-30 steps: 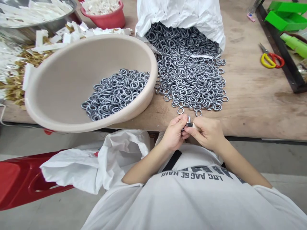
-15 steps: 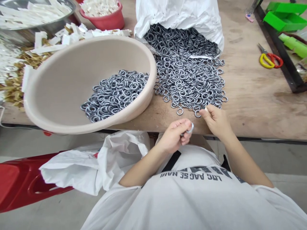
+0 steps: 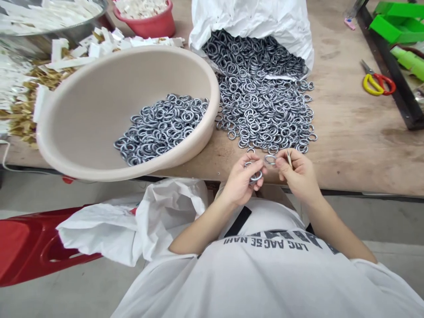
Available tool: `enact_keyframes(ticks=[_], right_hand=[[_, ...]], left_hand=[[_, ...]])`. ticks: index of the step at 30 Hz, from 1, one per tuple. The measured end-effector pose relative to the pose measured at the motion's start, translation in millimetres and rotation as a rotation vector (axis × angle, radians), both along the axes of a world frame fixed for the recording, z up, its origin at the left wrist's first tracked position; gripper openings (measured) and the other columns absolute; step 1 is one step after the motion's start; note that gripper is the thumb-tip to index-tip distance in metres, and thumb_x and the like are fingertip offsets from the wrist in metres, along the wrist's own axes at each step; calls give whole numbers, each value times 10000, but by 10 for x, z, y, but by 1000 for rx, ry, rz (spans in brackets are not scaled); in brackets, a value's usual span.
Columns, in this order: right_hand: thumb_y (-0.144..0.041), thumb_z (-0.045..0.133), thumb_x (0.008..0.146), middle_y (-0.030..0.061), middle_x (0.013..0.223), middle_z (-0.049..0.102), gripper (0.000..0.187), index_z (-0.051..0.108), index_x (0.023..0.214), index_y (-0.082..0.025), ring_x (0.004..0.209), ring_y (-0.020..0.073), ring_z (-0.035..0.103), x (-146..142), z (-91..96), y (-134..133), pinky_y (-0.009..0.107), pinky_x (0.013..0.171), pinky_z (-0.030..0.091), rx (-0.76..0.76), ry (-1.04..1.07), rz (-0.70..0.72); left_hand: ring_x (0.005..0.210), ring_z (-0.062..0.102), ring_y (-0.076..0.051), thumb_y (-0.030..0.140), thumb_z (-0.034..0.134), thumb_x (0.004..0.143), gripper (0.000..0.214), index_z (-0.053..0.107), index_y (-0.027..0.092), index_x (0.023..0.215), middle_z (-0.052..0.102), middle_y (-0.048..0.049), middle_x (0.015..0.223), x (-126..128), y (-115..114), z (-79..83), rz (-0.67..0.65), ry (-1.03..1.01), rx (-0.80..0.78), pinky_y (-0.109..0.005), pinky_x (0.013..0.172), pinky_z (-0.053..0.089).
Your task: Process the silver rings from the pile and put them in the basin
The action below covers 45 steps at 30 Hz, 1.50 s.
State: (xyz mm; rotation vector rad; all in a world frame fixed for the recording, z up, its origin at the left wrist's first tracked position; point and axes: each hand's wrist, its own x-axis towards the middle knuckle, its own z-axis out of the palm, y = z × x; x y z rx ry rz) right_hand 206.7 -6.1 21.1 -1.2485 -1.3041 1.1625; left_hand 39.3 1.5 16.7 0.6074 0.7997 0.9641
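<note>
Grey rings [image 3: 255, 176] sit in my left hand [image 3: 243, 179], its fingers curled around them. Close to its right, my right hand [image 3: 298, 170] pinches another grey ring [image 3: 270, 159] at the fingertips. A thin pointed tool [image 3: 289, 159], too small to name for certain, also sticks up from the right hand's fingers. Both hands are over the table's front edge. Just beyond them lies a heap of loose grey rings [image 3: 265, 112], spilling from a white sack [image 3: 251, 17]. More rings [image 3: 162, 126] rest inside a large beige basin [image 3: 82, 101] to the left.
Scissors [image 3: 377, 84] with red and yellow handles lie at the right, beside a dark metal bar [image 3: 387, 62] and green trays [image 3: 397, 28]. White and tan pieces [image 3: 49, 79], a steel bowl [image 3: 96, 24] and a red tub [image 3: 149, 24] fill the back left. A red stool [image 3: 29, 247] stands below.
My right hand has drawn back from the heap's edge with a ring and come close to my left hand. The left hand has turned, showing more of its rings.
</note>
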Motion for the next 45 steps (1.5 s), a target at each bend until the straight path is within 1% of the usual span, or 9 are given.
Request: enact_keyframes(ticks=[6,11,15,18,21,24,29,40,45], right_hand=[[-466,648,921,-13,764,613,238,608,932,-231,621,123,548,-281,-110,-171,256,578,478,67,83,-153],[-467,710,863,14,856,644,260,621,925,-231,765,162,603,-307,-171,-202,301,701,537,62,9,-96],[-432,790,793,-5,896,664,358,638,1061,-249,743,144,607,-227,-97,-138,284,695,546,7,182,79],[-437,779,813,-14,842,650,321,654,1032,-239,683,130,589,-156,-34,-73,271,653,529,-50,226,173],[-483,660,911,-7,827,631,266,640,971,-224,700,133,575,-92,28,-62,267,656,486,25,125,126],[-451,534,994,-8,757,581,280,606,876,-208,683,128,529,-47,98,-129,268,639,401,241,-181,113],[-374,531,998,-19,656,520,310,553,748,-192,597,112,460,-61,170,-238,283,586,297,464,-600,180],[-409,536,992,-39,598,463,397,469,663,-198,548,98,410,-7,149,-194,282,569,242,415,-698,230],[-471,406,1043,-21,632,519,419,549,750,-208,593,133,479,41,-3,64,278,591,309,225,-591,-21]], left_hand=[[441,407,-39,625,709,806,463,579,195,917,536,49,689,215,-133,-50,107,-44,51,-167,391,299],[485,356,-46,582,698,843,432,533,186,793,423,60,627,202,-150,-111,184,-17,112,-162,428,295],[470,317,-39,577,695,848,445,535,170,764,423,54,613,115,-128,-149,30,-15,155,-166,419,239],[457,306,-39,577,690,851,436,557,165,800,439,50,602,74,-115,-150,-87,-28,170,-169,414,204],[438,294,-37,569,670,869,448,514,166,749,444,47,582,49,-100,-108,-122,-85,176,-176,411,192],[423,301,-35,563,673,866,455,492,169,728,452,46,579,24,-85,-59,-106,-105,159,-177,407,205],[411,306,-35,575,715,823,459,516,168,749,416,63,543,4,-85,-54,-72,-76,113,-168,409,220],[409,301,-32,545,711,841,442,508,167,735,417,64,544,-49,-86,-114,-114,-49,140,-173,402,205],[411,366,-43,525,673,880,442,503,161,695,484,32,565,-170,-137,-61,-248,-83,187,-180,394,255]])
